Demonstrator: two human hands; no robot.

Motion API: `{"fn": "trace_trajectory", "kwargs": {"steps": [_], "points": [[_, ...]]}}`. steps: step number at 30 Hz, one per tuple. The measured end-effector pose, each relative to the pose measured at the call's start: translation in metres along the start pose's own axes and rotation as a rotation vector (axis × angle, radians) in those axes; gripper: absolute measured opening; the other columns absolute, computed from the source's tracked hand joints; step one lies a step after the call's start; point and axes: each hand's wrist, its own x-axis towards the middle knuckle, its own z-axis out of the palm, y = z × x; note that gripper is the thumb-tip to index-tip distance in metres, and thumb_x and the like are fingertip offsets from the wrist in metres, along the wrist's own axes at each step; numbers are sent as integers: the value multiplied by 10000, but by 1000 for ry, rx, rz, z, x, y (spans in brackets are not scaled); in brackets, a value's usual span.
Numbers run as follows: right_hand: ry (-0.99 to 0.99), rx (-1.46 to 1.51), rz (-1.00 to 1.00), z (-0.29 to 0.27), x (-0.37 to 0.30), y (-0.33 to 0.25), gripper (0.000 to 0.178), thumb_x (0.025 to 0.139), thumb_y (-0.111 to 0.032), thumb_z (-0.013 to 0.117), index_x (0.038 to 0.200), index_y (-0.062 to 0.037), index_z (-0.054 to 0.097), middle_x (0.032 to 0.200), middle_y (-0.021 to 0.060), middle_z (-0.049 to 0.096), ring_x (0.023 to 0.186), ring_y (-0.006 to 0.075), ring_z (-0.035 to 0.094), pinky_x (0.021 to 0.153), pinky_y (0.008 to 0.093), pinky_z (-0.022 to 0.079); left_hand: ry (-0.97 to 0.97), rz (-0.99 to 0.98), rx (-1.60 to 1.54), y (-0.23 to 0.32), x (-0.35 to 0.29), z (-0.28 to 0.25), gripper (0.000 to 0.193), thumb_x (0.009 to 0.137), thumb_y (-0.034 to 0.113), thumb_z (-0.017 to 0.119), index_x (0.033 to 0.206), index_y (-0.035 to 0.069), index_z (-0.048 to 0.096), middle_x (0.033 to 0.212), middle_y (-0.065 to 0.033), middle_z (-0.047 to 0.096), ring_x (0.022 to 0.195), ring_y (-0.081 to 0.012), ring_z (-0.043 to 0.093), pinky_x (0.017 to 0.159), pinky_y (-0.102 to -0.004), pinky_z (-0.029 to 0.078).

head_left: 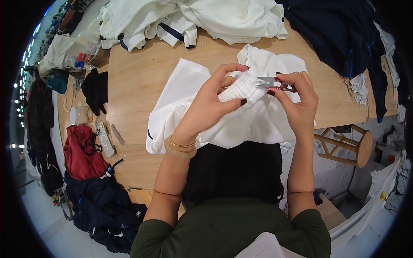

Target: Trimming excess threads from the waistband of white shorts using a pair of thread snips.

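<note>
A white garment with a gathered elastic waistband [239, 88] lies over the near edge of the wooden table and partly over my lap. My left hand [217, 96] is closed on that gathered band, thumb and fingers pinching the cloth. In my right hand [297, 96] is a pair of small thread snips [275, 83] with dark red handles, held between thumb and forefinger. Their blades stand slightly apart and point left, right at the gathered band. Whether a thread lies between the blades is too small to tell.
White garments with navy trim [193, 21] are heaped along the table's far side. Dark navy cloth [335, 34] hangs at the far right. On the left lie a phone [104, 137], a red cloth bag [81, 150] and a navy pile [103, 210]. A wooden stool [363, 148] stands right.
</note>
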Motion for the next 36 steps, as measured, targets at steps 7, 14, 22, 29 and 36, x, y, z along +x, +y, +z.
{"fn": "trace_trajectory", "kwargs": {"steps": [7, 14, 22, 29, 36], "points": [[-48, -20, -74, 4, 0, 3, 240, 687, -76, 786, 874, -8, 652, 765, 54, 620, 717, 181, 528, 619, 279, 455, -32, 9, 29, 1, -1, -1, 545, 771, -51, 600, 1288, 67, 474, 983, -53, 628, 882, -88, 558, 784, -224, 457], [-53, -11, -60, 3, 0, 3, 239, 688, -75, 785, 874, -7, 652, 767, 58, 621, 717, 181, 525, 622, 277, 455, -23, 18, 47, 2, -2, 0, 537, 774, -46, 600, 1286, 61, 476, 956, -48, 627, 875, -85, 559, 781, -225, 458], [-53, -26, -66, 1, 1, -2, 238, 688, -79, 786, 873, -7, 654, 763, 57, 621, 716, 181, 525, 623, 275, 460, -27, -17, 39, 4, -2, -1, 562, 766, -80, 591, 1302, 20, 456, 968, -29, 590, 875, -65, 530, 784, -204, 449], [-50, -27, -74, 2, 0, 1, 231, 685, -66, 781, 868, -6, 655, 761, 55, 622, 720, 183, 529, 615, 272, 465, -12, 5, 33, 4, -2, -1, 524, 775, -37, 609, 1276, 57, 487, 922, -36, 628, 854, -77, 557, 765, -215, 455], [-63, 2, -65, 3, -1, 0, 228, 690, -65, 777, 870, 0, 653, 775, 63, 626, 720, 190, 532, 623, 281, 469, -22, -22, 9, 5, -3, 0, 558, 762, -74, 603, 1295, 20, 466, 965, -26, 595, 878, -57, 526, 778, -192, 436]]}}
